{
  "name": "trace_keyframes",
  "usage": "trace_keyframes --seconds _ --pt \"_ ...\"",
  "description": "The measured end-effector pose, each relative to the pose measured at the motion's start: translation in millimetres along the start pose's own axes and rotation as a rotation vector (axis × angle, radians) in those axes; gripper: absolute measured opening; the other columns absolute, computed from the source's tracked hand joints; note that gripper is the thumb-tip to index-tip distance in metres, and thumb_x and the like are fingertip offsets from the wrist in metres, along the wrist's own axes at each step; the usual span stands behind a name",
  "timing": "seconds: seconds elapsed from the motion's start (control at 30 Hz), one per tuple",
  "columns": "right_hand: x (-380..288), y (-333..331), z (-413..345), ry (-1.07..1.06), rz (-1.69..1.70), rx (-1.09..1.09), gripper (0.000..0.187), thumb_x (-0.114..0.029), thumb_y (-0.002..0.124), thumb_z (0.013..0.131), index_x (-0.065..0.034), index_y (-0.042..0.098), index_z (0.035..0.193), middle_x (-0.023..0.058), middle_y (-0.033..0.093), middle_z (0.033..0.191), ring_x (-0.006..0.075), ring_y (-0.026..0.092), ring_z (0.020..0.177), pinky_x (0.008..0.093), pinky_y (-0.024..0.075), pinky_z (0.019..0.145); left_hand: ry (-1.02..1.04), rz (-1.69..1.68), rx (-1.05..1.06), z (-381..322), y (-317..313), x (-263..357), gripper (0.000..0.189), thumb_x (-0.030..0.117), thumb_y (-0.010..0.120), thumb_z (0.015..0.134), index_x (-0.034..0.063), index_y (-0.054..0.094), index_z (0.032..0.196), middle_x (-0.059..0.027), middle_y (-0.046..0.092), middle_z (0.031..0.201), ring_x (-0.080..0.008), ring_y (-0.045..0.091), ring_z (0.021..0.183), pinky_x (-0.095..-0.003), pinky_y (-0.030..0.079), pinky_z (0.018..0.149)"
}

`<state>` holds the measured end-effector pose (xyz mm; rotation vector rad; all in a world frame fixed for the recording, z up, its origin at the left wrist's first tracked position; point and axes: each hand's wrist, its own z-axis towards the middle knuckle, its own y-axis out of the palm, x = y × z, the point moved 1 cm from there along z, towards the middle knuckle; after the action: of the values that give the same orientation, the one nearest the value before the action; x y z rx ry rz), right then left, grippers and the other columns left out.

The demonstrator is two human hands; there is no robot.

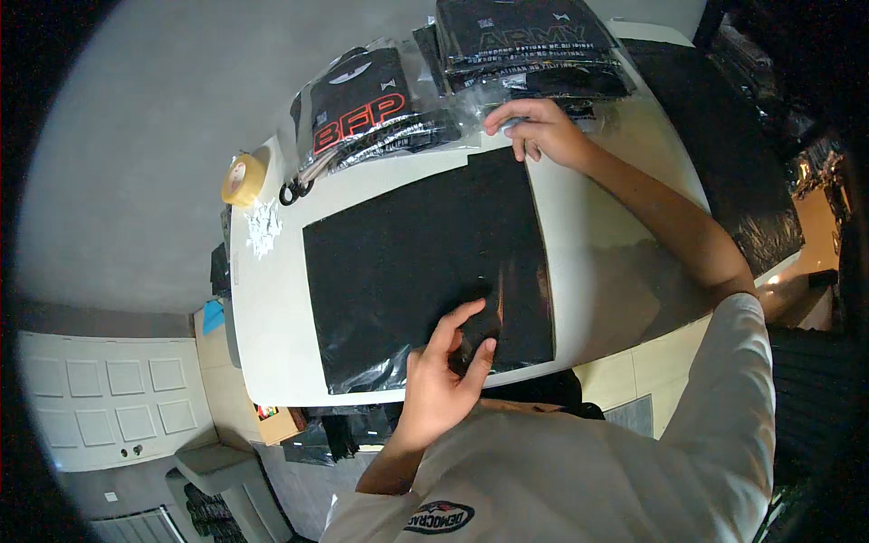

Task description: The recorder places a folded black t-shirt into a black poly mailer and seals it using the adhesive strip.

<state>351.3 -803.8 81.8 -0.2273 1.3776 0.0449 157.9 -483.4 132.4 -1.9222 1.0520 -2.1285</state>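
Note:
A flat black plastic pouch (407, 258) lies on the white tabletop. Over its near part, my left hand (448, 373) is curved with thumb and forefinger apart; whether the fingertips touch the plastic cannot be told. My right hand (536, 132) hovers at the pouch's far right corner, fingers bent and apart, beside clear plastic packaging. Beyond the pouch lie a black printed garment in a clear bag (360, 102) and a stack of bagged black garments (529, 47). Black-handled scissors (296, 191) lie partly under the nearer bag.
A roll of yellowish packing tape (244, 180) stands at the table's far left edge, beside a pile of small whitish strips (263, 229). More black plastic (719, 136) spreads along the right side. Below the table's left edge is a cardboard box (280, 426).

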Motion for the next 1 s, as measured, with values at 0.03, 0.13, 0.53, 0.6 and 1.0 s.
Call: trace_keyframes --seconds 0.03,0.13,0.53,0.6,1.0 --pt "0.1 -0.7 -1.4 -0.011 -0.025 -0.008 0.035 0.004 0.055 0.092 -0.0008 0.071 0.122 0.0093 0.074 0.117 0.0106 0.065 0.062 0.0231 0.0458 0.048 -0.001 -0.001 0.000 -2.1 0.9 -2.1 0.044 0.007 0.073 0.097 0.0076 0.060 0.139 -0.0032 0.066 0.070 -0.0035 0.057 0.064 -0.0210 0.044 0.059" --pt "-2.6 2.9 -4.0 -0.017 -0.032 -0.029 0.036 0.006 0.058 0.090 -0.0002 0.070 0.123 0.0085 0.072 0.117 0.0104 0.065 0.067 0.0232 0.0460 0.051 -0.006 -0.015 0.021 -9.6 3.8 -5.7 0.045 0.010 0.075 0.094 0.0112 0.062 0.138 -0.0062 0.058 0.063 -0.0123 0.053 0.048 -0.0264 0.042 0.050" --pt "-25.5 29.5 -23.5 -0.245 -0.525 -0.139 0.026 0.008 0.067 0.086 -0.0018 0.070 0.110 0.0068 0.064 0.104 0.0148 0.060 0.079 0.0319 0.0506 0.069 -0.031 0.065 -0.079 -21.6 13.0 0.1 0.043 0.010 0.079 0.092 0.0123 0.067 0.133 -0.0071 0.068 0.069 -0.0109 0.065 0.057 -0.0271 0.049 0.055" --pt "-15.4 32.4 -20.8 -0.337 -0.582 -0.085 0.024 0.007 0.066 0.087 -0.0012 0.070 0.109 0.0082 0.064 0.103 0.0182 0.063 0.081 0.0342 0.0519 0.070 -0.042 0.074 -0.112 -23.7 15.3 3.8 0.041 0.012 0.081 0.091 0.0119 0.069 0.130 -0.0073 0.068 0.068 -0.0111 0.065 0.058 -0.0272 0.050 0.056" --pt "-2.8 38.5 -27.8 -0.550 -1.121 0.070 0.025 -0.003 0.065 0.093 -0.0030 0.067 0.117 0.0106 0.059 0.116 0.0299 0.060 0.112 0.0427 0.0518 0.097 0.439 0.433 -0.069 4.4 9.5 17.6 0.046 0.024 0.085 0.085 0.0098 0.074 0.128 -0.0157 0.072 0.122 -0.0337 0.068 0.115 -0.0456 0.054 0.100"
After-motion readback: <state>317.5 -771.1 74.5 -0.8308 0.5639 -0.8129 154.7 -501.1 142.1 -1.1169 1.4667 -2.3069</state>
